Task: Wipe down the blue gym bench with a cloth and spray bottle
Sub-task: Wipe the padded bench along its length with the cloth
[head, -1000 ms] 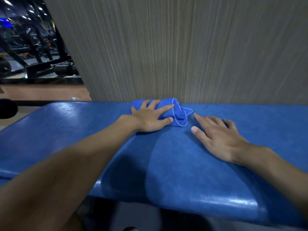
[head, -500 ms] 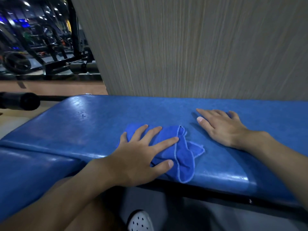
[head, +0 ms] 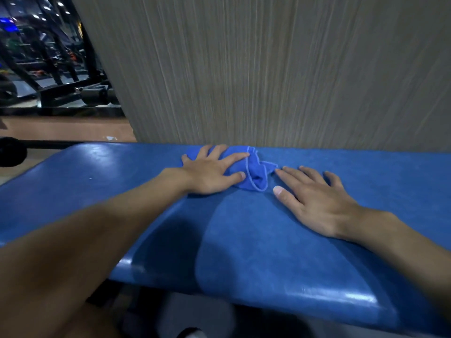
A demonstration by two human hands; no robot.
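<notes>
The left hand (head: 210,174) lies flat with its fingers spread and straight, palm down on a cloth (head: 256,175), pressing it against the table (head: 244,245). The right hand (head: 317,201) is flat as well, fingers straight and slightly fanned, resting on the bare padding and holding nothing. Its forefinger tip comes just beside the loose corner of the cloth. Both forearms reach forward across the padding from the near edge.

The cloth is a soft blue towel with a lighter stitched hem, bunched into a crumpled wad. Most of it sits under the left hand's fingers, and a folded flap sticks out to the right. It lies at the far edge of the table, close to the wall (head: 268,69).

The table top is glossy blue padding with a faintly mottled grain, rounded at the near edge, where a highlight shines. The arms cast darker shadows across its middle.

The wall behind is grey-brown with fine vertical streaks. To the left, a black bar with a round end (head: 11,152) reaches in beside the table, above a strip of tan floor (head: 61,129). Beyond it stand dark gym machines (head: 48,69) under small ceiling lights.
</notes>
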